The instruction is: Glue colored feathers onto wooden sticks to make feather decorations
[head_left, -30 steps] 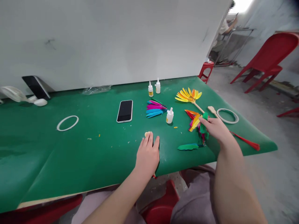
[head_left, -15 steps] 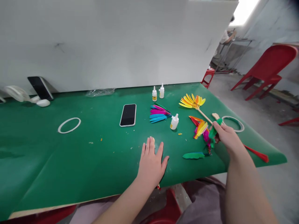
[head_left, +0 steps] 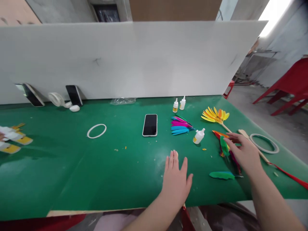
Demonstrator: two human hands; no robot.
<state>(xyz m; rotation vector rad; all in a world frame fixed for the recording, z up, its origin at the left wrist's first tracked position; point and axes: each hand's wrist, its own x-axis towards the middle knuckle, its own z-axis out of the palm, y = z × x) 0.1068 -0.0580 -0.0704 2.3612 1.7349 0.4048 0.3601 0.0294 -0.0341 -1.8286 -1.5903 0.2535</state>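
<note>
My left hand lies flat on the green table with its fingers spread, over a wooden stick that is mostly hidden. A red tassel hangs below it at the table edge. My right hand is over a pile of feathers, thumb and fingers apart. Its fingertips are beside a green feather; whether they touch it I cannot tell. Red-orange feathers lie underneath. Just beyond is a fan of yellow feathers on a wooden stick. Another green feather lies nearer to me.
A white glue bottle stands near pink and blue feathers, with two more bottles behind. A phone lies mid-table. White rings lie left and right. Another person's hand shows at far left. A white board borders the back.
The view has turned left and up. My right hand has loosened from the green feather and sticks and sits over the pile. My left hand stays flat on the table.
</note>
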